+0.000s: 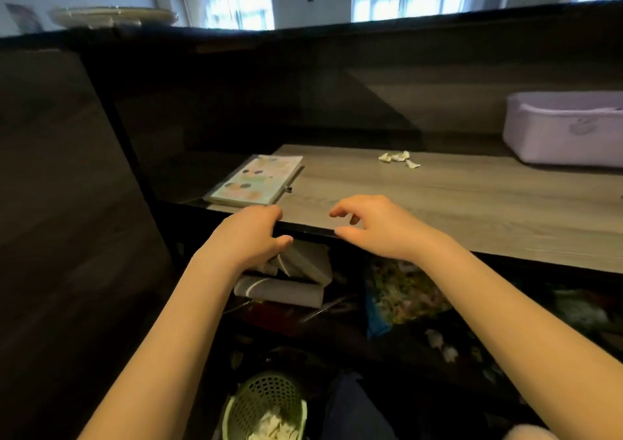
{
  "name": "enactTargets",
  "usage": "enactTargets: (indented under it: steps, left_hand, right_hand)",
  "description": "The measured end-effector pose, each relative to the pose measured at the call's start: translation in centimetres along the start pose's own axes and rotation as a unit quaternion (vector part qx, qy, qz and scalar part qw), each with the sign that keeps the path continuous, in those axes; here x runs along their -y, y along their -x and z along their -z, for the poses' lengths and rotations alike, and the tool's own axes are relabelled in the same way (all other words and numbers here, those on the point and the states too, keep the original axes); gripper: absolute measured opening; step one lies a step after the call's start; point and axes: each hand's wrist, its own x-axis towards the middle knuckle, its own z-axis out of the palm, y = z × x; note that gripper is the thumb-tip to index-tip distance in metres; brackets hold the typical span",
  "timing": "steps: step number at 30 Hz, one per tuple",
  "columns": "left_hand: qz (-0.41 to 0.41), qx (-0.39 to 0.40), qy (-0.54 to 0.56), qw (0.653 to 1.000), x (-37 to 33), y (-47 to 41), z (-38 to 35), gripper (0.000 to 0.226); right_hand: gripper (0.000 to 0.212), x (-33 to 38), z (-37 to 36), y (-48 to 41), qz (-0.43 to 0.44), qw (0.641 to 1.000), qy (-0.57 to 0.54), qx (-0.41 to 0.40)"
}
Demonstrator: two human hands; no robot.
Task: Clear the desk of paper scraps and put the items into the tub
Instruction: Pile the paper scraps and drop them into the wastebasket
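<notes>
Looked like a between-grabs moment: right hand (pixel 374 227) hovered loose and empty over the tabletop (pixel 438 203) edge, while the left hand (pixel 249 234) curled at that lip, and I couldn't tell if it was gripping. Paper scraps (pixel 399 159) sat mid-tabletop near the lilac tub (pixel 556 136), with a booklet (pixel 258 181) far left. Next up was probably a long reach for the scraps, and there was plenty of bare wood on the way.

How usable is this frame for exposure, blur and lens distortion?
Head view: the windows are blown out by backlight. Under the desk everything sinks into deep shadow, though the green basket still reads. The paper scraps and tub are lit but soft. The wide lens bows the upper ledge.
</notes>
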Motion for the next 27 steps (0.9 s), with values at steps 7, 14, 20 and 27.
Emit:
enactTargets:
  steps: [7, 14, 20, 27]
  left_hand:
    - [-0.022, 0.033, 0.054, 0.998, -6.0, -7.7, 1.4, 0.052]
    - [-0.044, 0.023, 0.128, 0.991, -10.0, -15.9, -1.8, 0.051]
    - [-0.078, 0.0, 0.122, 0.989, -12.6, -23.4, -4.7, 0.054]
    - [-0.066, -0.022, 0.151, 0.986, -15.0, -31.3, -7.1, 0.066]
  right_hand:
    - [0.036, -6.3, 4.1, -1.4, -0.083, 0.995, 0.049, -0.02]
    - [0.05, -14.7, 4.2, -4.0, -0.173, 0.984, 0.035, -0.022]
    - [0.061, -21.1, 4.1, -8.1, -0.215, 0.974, 0.035, -0.058]
    - [0.066, -25.3, 3.5, -13.7, -0.196, 0.977, 0.024, -0.084]
